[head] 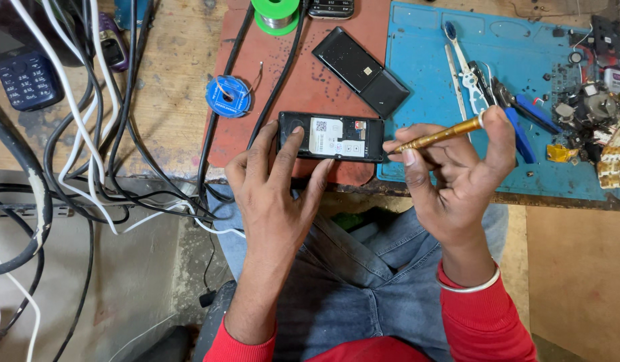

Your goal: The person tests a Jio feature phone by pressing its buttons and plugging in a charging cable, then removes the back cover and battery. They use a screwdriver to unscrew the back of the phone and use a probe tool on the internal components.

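Observation:
A small black phone lies face down with its back cover off, showing a white label and its inner compartment. My left hand holds it by the left end, with fingers on top and thumb along its near edge. My right hand grips a gold-coloured screwdriver, whose tip points at the phone's right end. The phone rests at the near edge of a reddish-brown mat. Its black back cover lies just beyond it on that mat.
A blue work mat on the right carries tweezers, pliers, and several small parts. A blue solder spool and a green spool sit on the left. Many black and white cables hang at left. Another phone lies far left.

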Demonstrator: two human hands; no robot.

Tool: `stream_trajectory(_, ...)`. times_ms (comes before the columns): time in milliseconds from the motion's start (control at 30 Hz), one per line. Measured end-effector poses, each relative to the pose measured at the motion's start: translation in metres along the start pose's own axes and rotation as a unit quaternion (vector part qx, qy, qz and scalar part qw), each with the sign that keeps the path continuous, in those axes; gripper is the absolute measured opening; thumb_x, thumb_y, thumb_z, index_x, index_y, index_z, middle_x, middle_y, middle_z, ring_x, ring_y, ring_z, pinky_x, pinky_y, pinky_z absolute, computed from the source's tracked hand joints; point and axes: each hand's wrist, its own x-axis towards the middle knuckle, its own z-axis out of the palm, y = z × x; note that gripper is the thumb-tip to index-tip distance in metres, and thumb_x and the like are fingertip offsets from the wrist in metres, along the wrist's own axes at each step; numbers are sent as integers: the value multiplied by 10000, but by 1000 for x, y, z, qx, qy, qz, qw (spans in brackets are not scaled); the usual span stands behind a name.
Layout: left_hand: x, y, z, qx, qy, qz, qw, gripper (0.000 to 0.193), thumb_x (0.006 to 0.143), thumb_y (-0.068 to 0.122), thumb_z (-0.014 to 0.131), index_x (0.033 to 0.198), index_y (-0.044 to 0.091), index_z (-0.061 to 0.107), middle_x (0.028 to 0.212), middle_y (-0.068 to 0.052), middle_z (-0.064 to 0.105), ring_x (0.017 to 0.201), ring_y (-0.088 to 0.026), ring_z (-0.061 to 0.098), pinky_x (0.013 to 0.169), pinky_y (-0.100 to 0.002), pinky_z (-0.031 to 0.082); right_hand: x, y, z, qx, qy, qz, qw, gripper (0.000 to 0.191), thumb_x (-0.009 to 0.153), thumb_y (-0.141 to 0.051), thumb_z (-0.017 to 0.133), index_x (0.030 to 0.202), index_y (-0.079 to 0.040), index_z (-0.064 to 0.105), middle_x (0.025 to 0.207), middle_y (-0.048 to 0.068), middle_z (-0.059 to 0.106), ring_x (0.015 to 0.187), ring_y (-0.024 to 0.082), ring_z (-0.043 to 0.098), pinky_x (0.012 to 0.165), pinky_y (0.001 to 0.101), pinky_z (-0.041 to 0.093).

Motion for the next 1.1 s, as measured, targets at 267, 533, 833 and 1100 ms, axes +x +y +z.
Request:
stream_trajectory(267, 0, 0, 0, 1, -2, 2, 1000, 532, 884, 269, 884, 1336, 87, 669, 1434, -158, 562, 1118, -332, 528, 997, -436, 435, 10, 2, -3, -60, -5, -89, 994, 773, 1029, 62, 700, 1608, -236, 283, 1222, 213, 602, 1006, 267, 698, 856, 340, 625)
stream_trajectory(533, -1, 0, -4, -4, -9, 0, 1000, 537, 887, 266, 881, 1344, 87, 664, 1438, -163, 559, 1123, -334, 524, 1000, -433, 441, 18, -3, 2, -64, 12, -112, 992, 708, 954, 86, 726, 1477, -124, 297, 1173, 235, 504, 1031, 299, 613, 843, 350, 583)
stream_trajectory(833, -2, -3, -2, -7, 1, 2, 1000, 537, 881, 272, 885, 1336, 91, 665, 1436, -159, 561, 1121, -337, 525, 996, -436, 442, 15, 8, -3, 9, -4, -64, 998, 636, 1068, 118, 629, 1549, -146, 308, 1261, 140, 567, 1014, 240, 651, 905, 351, 581)
stream_trajectory(1100, -1, -4, -2, -5, 4, 2, 1000, 533, 879, 277, 887, 1326, 85, 670, 1430, -156, 570, 1127, -336, 532, 1000, -434, 442, 13, 10, -6, -8, -5, -68, 998, 615, 1078, 106, 624, 1552, -129, 311, 1327, 126, 533, 1071, 250, 667, 925, 350, 579)
